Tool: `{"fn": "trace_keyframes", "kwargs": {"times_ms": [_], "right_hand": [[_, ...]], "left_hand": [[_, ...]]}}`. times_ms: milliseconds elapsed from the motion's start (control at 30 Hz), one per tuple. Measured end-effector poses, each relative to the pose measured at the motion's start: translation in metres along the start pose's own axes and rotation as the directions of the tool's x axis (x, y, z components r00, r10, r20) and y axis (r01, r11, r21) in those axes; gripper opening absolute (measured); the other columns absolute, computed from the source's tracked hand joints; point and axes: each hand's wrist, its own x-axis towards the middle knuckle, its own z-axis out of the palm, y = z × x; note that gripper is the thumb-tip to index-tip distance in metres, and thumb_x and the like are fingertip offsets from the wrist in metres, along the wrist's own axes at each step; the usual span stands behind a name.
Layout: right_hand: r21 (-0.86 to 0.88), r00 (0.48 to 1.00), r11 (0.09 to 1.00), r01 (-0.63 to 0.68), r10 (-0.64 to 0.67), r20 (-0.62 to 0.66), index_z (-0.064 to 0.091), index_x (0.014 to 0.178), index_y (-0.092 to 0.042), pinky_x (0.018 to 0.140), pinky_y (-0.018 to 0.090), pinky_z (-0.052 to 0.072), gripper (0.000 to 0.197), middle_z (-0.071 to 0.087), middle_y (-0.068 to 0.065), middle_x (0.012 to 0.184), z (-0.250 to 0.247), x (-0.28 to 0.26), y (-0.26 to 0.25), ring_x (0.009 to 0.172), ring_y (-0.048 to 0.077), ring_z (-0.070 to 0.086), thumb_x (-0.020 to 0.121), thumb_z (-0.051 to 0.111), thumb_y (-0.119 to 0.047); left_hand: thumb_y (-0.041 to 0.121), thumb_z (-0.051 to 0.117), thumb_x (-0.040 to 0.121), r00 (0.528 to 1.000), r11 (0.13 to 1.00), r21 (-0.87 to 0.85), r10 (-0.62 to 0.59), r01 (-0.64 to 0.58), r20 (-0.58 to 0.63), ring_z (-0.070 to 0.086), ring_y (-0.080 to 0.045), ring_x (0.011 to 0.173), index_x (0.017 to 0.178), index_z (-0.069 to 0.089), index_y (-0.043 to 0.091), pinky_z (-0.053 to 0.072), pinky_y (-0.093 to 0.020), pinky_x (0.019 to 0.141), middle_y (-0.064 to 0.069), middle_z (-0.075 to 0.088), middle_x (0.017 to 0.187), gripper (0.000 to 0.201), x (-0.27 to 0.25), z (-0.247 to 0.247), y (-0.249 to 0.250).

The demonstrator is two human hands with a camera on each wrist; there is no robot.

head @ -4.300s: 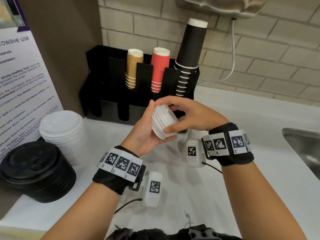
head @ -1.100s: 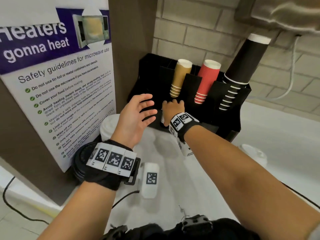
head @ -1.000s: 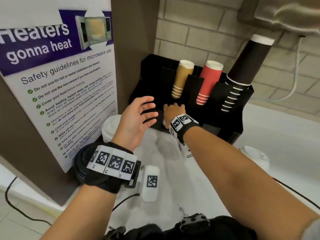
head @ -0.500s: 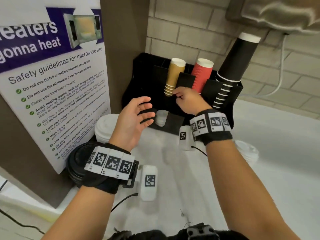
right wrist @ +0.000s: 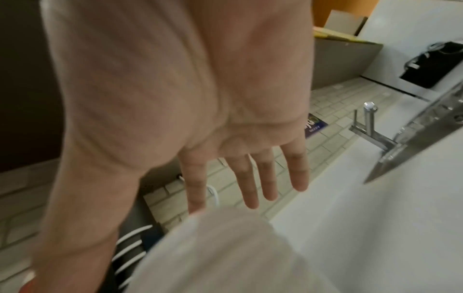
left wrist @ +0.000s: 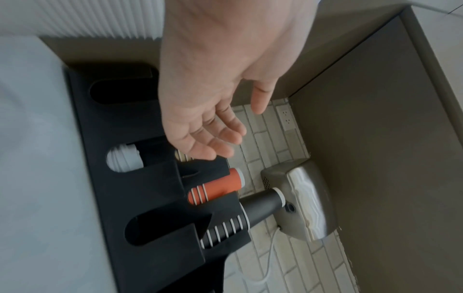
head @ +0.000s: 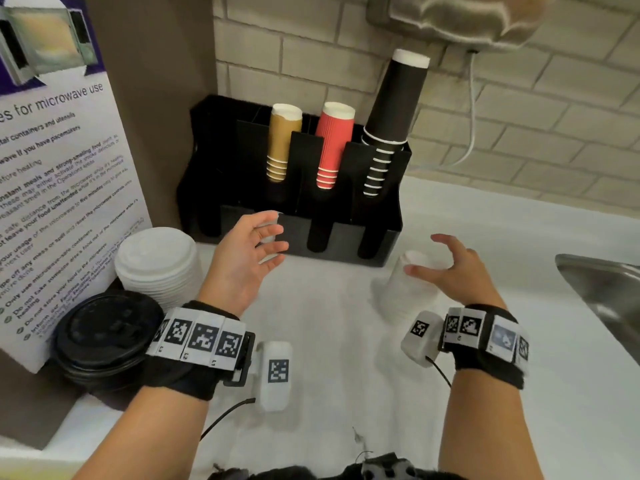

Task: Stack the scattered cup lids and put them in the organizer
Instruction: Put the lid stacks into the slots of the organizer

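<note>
Head view: a black plastic cup organizer (head: 346,233) is recorded against the brick wall on a white countertop (head: 346,375), with tan, red and black paper cup stacks held in its rear slots. A short stack of small white cup lids (left wrist: 124,159) is seen lodged in one front slot. The left hand (head: 244,259) is held before that slot, fingers relaxed, nothing grasped. The right hand (head: 453,271) is spread above a second stack of small white lids (head: 408,289) on the countertop; contact cannot be told. Larger white lids (head: 157,261) and black lids (head: 104,334) are stacked at left.
</note>
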Motion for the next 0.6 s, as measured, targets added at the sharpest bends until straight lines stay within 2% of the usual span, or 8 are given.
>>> {"fn": "trace_keyframes", "kwargs": {"times_ms": [67,133,267,333,367,433,533,600], "right_hand": [[0.031,1.0,1.0,0.001,-0.001,0.011,0.042,0.135,-0.039,0.096,0.039,0.04,0.08,0.043,0.011,0.135,0.007,0.002,0.005,0.128,0.032,0.041,0.066,0.082,-0.048],[0.06,1.0,0.998,-0.002,0.001,0.019,0.043,0.135,-0.036,0.09,0.034,0.04,0.081,0.046,0.01,0.135,0.012,0.005,0.008,0.125,0.028,0.044,0.066,0.083,-0.046],[0.095,1.0,0.995,0.006,-0.008,0.018,0.047,0.132,-0.031,0.084,0.03,0.04,0.076,0.053,0.005,0.131,0.02,0.007,0.012,0.108,0.02,0.049,0.066,0.085,-0.041],[0.099,1.0,0.995,0.007,-0.007,-0.004,0.049,0.128,-0.032,0.09,0.035,0.043,0.074,0.055,0.002,0.126,0.021,0.007,0.013,0.107,0.02,0.051,0.065,0.085,-0.041],[0.084,1.0,0.996,0.004,-0.003,-0.013,0.049,0.127,-0.034,0.095,0.042,0.044,0.073,0.055,-0.001,0.122,0.021,0.007,0.013,0.109,0.022,0.052,0.064,0.085,-0.044],[0.042,0.999,0.999,-0.001,0.002,-0.042,0.049,0.124,-0.038,0.099,0.05,0.04,0.07,0.055,-0.004,0.115,0.021,0.005,0.012,0.112,0.026,0.053,0.063,0.082,-0.049],[-0.024,0.991,1.0,0.018,-0.021,-0.132,0.048,0.122,-0.043,0.097,0.047,0.036,0.065,0.056,-0.007,0.112,0.014,0.002,0.01,0.113,0.027,0.051,0.065,0.078,-0.055],[0.08,0.98,0.991,0.11,-0.095,-0.173,0.05,0.119,-0.044,0.097,0.038,0.042,0.061,0.054,-0.01,0.108,0.006,-0.002,0.0,0.112,0.022,0.051,0.066,0.079,-0.052]], "left_hand": [[0.029,0.053,0.093,1.0,1.0,0.007,-0.012,0.012,0.023,0.063,-0.014,0.08,0.104,0.065,0.019,0.049,-0.031,0.078,0.003,0.061,0.091,0.019,0.0,0.004,-0.004],[0.029,0.053,0.093,0.999,1.0,0.011,-0.019,0.019,0.038,0.063,-0.014,0.079,0.105,0.063,0.018,0.049,-0.03,0.077,0.003,0.061,0.088,0.019,0.0,0.008,-0.007],[0.027,0.052,0.094,0.999,0.999,0.02,-0.026,0.026,0.042,0.064,-0.014,0.078,0.108,0.063,0.017,0.049,-0.029,0.077,0.004,0.062,0.087,0.02,0.0,0.013,-0.009],[0.027,0.052,0.095,0.999,0.999,0.027,-0.034,0.033,0.038,0.063,-0.015,0.08,0.106,0.064,0.018,0.05,-0.03,0.077,0.003,0.062,0.088,0.019,0.0,0.015,-0.011],[0.026,0.051,0.095,0.999,0.999,0.028,-0.039,0.037,0.038,0.063,-0.015,0.08,0.104,0.065,0.019,0.05,-0.029,0.076,0.003,0.062,0.089,0.018,0.0,0.015,-0.011],[0.025,0.051,0.096,0.998,0.998,0.034,-0.046,0.044,0.036,0.063,-0.015,0.081,0.102,0.066,0.019,0.05,-0.029,0.074,0.003,0.062,0.089,0.017,-0.001,0.017,-0.012],[0.026,0.052,0.096,0.998,0.998,0.054,-0.04,0.038,0.043,0.065,-0.015,0.081,0.102,0.066,0.02,0.051,-0.028,0.073,0.002,0.064,0.09,0.017,-0.001,0.019,-0.013],[0.026,0.054,0.096,0.996,0.993,0.119,-0.01,-0.001,0.093,0.067,-0.014,0.083,0.105,0.066,0.022,0.052,-0.028,0.075,0.001,0.065,0.096,0.015,-0.002,0.022,-0.016]]}}
